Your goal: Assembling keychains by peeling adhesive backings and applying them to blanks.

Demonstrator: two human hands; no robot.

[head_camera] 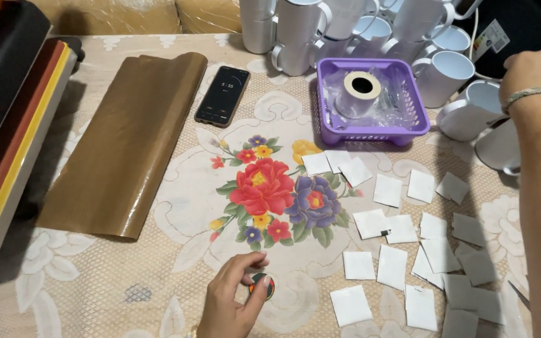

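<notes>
My left hand (233,300) is at the near edge of the table, its thumb and fingertips pinched around a small round orange and dark disc (262,285) lying on the floral cloth (264,188). My right hand (532,72) reaches far to the right, over the white mugs (452,75), fingers curled; what it grips is hidden. A braided band circles that wrist. Several white paper squares (391,266) lie scattered between the two hands.
A purple basket (370,128) holds a tape roll (359,92) and clear plastic. A dark phone (222,96) lies beside a folded brown sheet (126,138). A heat press (7,125) fills the left edge. More white mugs crowd the back.
</notes>
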